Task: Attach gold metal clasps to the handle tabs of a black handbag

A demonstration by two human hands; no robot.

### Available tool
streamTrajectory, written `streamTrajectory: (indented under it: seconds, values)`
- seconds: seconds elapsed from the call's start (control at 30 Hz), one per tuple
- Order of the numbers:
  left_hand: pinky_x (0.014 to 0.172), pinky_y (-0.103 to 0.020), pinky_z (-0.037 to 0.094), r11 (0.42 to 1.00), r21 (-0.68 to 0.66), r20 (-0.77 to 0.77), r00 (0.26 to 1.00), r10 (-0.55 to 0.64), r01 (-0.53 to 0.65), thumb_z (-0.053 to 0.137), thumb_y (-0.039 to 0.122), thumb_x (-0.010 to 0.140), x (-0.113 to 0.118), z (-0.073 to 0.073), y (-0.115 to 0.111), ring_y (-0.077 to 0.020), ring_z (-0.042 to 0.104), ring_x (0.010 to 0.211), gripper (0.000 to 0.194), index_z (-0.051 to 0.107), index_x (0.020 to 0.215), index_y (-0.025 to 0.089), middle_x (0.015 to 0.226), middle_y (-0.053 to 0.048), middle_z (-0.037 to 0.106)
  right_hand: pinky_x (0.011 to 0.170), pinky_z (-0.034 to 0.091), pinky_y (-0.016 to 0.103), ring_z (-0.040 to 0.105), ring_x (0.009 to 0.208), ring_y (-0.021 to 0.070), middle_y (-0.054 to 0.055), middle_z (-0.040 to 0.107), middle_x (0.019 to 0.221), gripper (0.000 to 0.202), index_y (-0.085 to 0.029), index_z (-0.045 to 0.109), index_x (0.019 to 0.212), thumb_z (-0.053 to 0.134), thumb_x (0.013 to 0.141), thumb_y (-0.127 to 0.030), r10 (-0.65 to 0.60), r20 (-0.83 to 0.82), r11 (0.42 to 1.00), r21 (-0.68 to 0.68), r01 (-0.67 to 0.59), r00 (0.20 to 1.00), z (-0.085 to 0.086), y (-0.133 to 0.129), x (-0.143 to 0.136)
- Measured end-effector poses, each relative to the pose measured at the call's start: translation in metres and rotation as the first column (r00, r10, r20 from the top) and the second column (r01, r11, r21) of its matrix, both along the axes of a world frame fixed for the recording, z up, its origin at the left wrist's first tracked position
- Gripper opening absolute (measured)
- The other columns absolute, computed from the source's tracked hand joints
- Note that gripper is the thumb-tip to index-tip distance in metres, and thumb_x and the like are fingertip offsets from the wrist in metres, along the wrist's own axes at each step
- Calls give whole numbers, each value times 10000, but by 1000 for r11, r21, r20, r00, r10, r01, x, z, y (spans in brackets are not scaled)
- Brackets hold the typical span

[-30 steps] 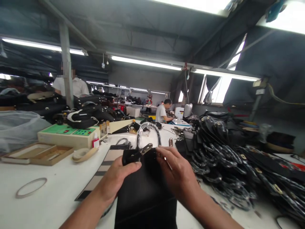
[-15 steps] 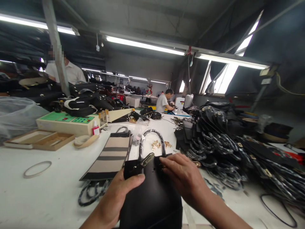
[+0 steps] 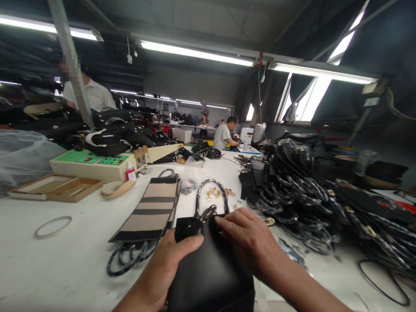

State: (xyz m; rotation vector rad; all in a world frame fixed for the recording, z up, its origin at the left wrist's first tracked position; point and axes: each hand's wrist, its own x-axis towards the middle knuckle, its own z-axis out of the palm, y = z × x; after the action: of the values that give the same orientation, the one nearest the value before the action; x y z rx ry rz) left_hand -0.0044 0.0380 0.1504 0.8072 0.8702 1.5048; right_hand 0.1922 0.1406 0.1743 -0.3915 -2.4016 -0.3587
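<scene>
A black handbag piece (image 3: 211,268) stands before me, its looped handle (image 3: 212,182) wrapped in clear plastic. My left hand (image 3: 175,255) is closed on its left side, thumb across the smooth front. At the top right corner lies my right hand (image 3: 247,229), fingers bent over the edge; its fingertips press there and partly hide what is under them. Between the hands, a gold-coloured metal fitting (image 3: 208,213) juts up by the top edge. Just beyond the handle, small gold-coloured metal pieces (image 3: 214,193) are scattered on the white table (image 3: 81,264).
Left of the bag lies a stack of striped beige-and-black panels (image 3: 151,208) with wrapped handles. Black bag parts (image 3: 292,186) are heaped at right. A green-topped machine (image 3: 91,164), a cardboard tray (image 3: 65,188) and a tape roll (image 3: 113,188) sit at left. Two people work farther back.
The bag and both hands have shifted slightly to the right in view. Both hands keep nearly the same hold; the right fingertips sit slightly closer to the metal fitting.
</scene>
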Motion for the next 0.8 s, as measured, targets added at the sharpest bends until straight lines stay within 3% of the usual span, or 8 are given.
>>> streamTrajectory:
  seconds: [0.17, 0.3, 0.43, 0.53, 0.63, 0.8]
  values:
    - [827, -279, 566, 999, 51, -48, 999, 22, -20, 854, 318, 778, 6, -5, 6, -206, 728, 866, 294, 760, 1023, 184, 939, -46, 801, 756, 526, 400, 612, 855, 223, 53, 727, 968, 280, -190, 643, 1276, 551, 1016, -236, -13, 53, 1000, 29, 11, 999, -8, 1, 2]
    - [829, -358, 576, 999, 5, -32, 998, -49, 50, 821, 334, 806, 6, -8, 8, -256, 738, 864, 391, 738, 1155, 177, 976, -83, 800, 770, 547, 367, 633, 860, 203, 65, 746, 1001, 292, -167, 638, 1284, 586, 998, -202, 48, 7, 999, 1, -48, 999, -14, 5, 6]
    - [796, -378, 573, 1000, -11, -36, 999, -7, 6, 843, 344, 774, 10, -9, 8, -265, 728, 831, 405, 738, 1129, 181, 936, -76, 797, 788, 548, 340, 644, 863, 184, 64, 761, 1014, 256, -163, 650, 1241, 606, 991, -190, 94, -63, 995, -38, -97, 994, -17, 10, 10]
    - [796, -315, 544, 999, 2, -93, 995, 41, -41, 856, 341, 754, 15, -12, 11, -231, 701, 869, 352, 760, 1049, 173, 919, -49, 787, 775, 537, 347, 635, 867, 189, 55, 753, 989, 232, -188, 665, 1219, 591, 1001, -214, 87, 17, 995, -59, -86, 996, -16, 12, 10]
    - [841, -327, 529, 998, 25, -138, 988, 63, -60, 833, 362, 774, 18, -18, 13, -224, 680, 882, 381, 761, 1095, 169, 962, -51, 785, 766, 527, 352, 627, 881, 198, 51, 742, 964, 255, -210, 662, 1250, 550, 1023, -235, 75, 131, 994, -94, -63, 989, -16, 15, 11]
    - [942, -390, 517, 1000, -14, -133, 991, 13, -15, 811, 388, 799, 16, -25, 13, -230, 672, 868, 386, 755, 1117, 176, 961, -54, 779, 774, 528, 334, 637, 895, 188, 54, 754, 1030, 274, -210, 643, 1281, 560, 1021, -235, 84, 95, 987, -144, -70, 992, -22, 17, 15]
